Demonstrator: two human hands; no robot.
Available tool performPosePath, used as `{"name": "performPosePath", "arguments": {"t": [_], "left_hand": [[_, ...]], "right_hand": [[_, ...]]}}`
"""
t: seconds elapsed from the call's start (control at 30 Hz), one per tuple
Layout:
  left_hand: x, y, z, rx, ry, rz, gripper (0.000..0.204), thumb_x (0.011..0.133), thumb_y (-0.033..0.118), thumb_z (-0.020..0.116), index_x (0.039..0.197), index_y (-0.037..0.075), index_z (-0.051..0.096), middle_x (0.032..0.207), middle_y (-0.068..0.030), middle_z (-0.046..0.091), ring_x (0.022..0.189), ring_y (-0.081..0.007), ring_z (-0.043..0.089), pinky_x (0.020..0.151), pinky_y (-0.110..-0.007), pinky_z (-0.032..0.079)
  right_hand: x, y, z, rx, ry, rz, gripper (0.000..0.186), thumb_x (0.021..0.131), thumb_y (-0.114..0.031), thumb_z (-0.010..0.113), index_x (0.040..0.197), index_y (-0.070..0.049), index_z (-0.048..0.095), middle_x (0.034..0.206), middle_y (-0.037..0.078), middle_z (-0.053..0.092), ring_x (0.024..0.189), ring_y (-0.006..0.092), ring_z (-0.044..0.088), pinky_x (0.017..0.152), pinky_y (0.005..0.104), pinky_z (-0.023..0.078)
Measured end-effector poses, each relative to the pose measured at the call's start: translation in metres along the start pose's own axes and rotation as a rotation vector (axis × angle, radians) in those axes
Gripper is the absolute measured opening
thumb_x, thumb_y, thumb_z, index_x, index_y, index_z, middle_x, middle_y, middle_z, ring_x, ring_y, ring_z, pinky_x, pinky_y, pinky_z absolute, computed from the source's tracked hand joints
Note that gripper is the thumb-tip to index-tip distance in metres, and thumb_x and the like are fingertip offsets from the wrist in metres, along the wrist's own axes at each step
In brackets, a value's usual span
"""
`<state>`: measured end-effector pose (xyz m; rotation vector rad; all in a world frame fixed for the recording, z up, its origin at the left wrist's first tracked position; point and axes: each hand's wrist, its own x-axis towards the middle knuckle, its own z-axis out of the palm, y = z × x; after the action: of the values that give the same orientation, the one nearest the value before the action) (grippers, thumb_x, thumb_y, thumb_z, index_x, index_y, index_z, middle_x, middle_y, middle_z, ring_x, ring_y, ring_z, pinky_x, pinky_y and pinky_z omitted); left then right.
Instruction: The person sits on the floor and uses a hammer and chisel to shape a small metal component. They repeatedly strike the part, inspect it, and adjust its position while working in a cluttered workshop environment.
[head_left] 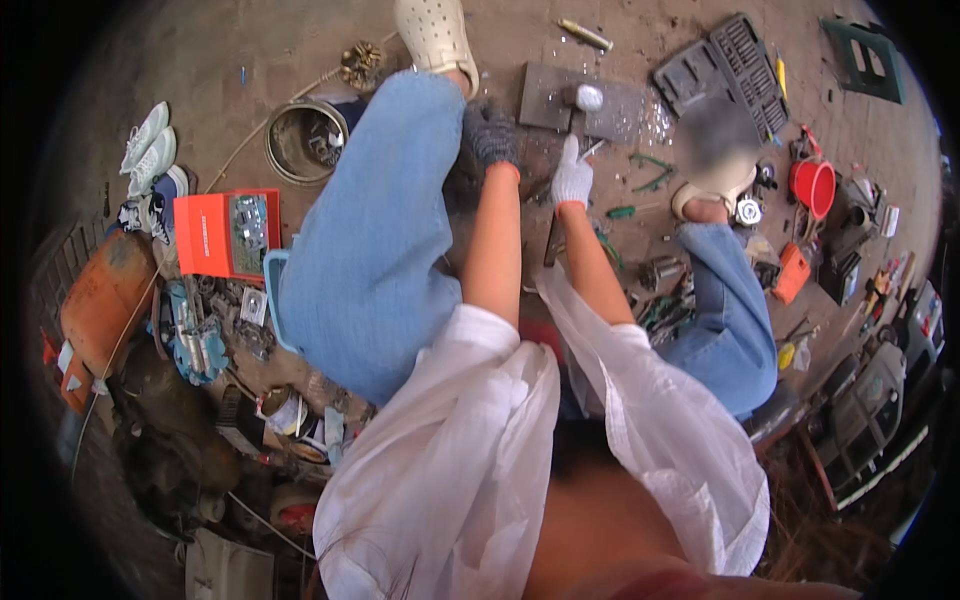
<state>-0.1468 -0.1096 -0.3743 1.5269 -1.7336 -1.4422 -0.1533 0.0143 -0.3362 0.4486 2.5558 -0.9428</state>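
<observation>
My right hand (572, 178), in a white glove, is closed round the handle of a hammer, with the index finger laid along it. The hammer's pale head (589, 97) is over a dark flat metal plate (545, 95) on the ground; I cannot tell whether it touches. Left of the plate is my left hand (490, 136) in a dark grey glove, low near my left shoe. Its fingers are too dark to make out, as is anything in them. Small shiny bits (655, 120) lie scattered over the plate's right side and the ground there.
An open black socket case (725, 70) lies beyond the plate on the right. Green-handled pliers (652, 172) and a green-handled tool (620, 212) lie nearer. At left are a round metal tin (285, 140) and an orange-red box (205, 232). A red cup (812, 188) stands far right.
</observation>
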Motion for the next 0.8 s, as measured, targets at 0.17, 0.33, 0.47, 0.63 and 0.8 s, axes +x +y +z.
{"name": "performPosePath", "arguments": {"t": [0.17,0.33,0.47,0.63,0.8], "left_hand": [[-0.017,0.005,0.000,-0.034,-0.093,-0.016,0.024,0.074,0.010,0.054,0.094,-0.002,0.056,0.085,-0.0161,0.060,0.078,-0.0270,0.057,0.074,-0.035,0.044],[-0.015,-0.018,0.013,-0.229,-0.191,-0.221,0.023,0.075,0.010,0.055,0.094,-0.003,0.055,0.087,-0.0166,0.060,0.075,-0.0260,0.058,0.072,-0.034,0.045],[-0.021,-0.010,-0.001,-0.006,-0.150,-0.154,0.026,0.076,0.011,0.054,0.096,-0.005,0.054,0.089,-0.0167,0.060,0.075,-0.0229,0.057,0.072,-0.032,0.045],[-0.017,-0.010,0.004,-0.081,-0.142,-0.177,0.026,0.077,0.012,0.053,0.095,-0.005,0.055,0.091,-0.0183,0.059,0.082,-0.0258,0.056,0.078,-0.033,0.042],[-0.013,-0.011,0.005,0.056,-0.107,-0.035,0.023,0.077,0.012,0.053,0.092,-0.005,0.055,0.088,-0.0178,0.059,0.080,-0.0264,0.055,0.078,-0.035,0.042]], "right_hand": [[0.011,0.012,-0.018,-0.029,-0.143,0.022,0.072,0.082,-0.057,0.036,0.077,0.011,0.059,0.078,0.030,0.056,0.079,0.0398,0.055,0.071,0.0434,0.039],[0.000,-0.024,-0.065,0.169,-0.139,-0.013,0.063,0.085,-0.050,0.038,0.064,0.007,0.054,0.061,0.020,0.053,0.058,0.0215,0.048,0.058,0.0382,0.039],[-0.009,-0.073,-0.121,0.575,-0.113,-0.108,0.037,0.085,-0.024,0.041,0.057,-0.002,0.049,0.045,0.007,0.045,0.041,0.0160,0.045,0.038,0.0285,0.033],[0.000,-0.047,-0.096,0.156,0.124,-0.479,0.041,0.084,-0.029,0.040,0.059,0.001,0.052,0.053,0.013,0.051,0.052,0.0229,0.052,0.048,0.0345,0.038],[0.019,0.005,-0.025,0.126,0.063,0.172,0.074,0.086,-0.054,0.028,0.080,0.014,0.056,0.082,0.032,0.055,0.086,0.0435,0.053,0.075,0.0436,0.036]]}}
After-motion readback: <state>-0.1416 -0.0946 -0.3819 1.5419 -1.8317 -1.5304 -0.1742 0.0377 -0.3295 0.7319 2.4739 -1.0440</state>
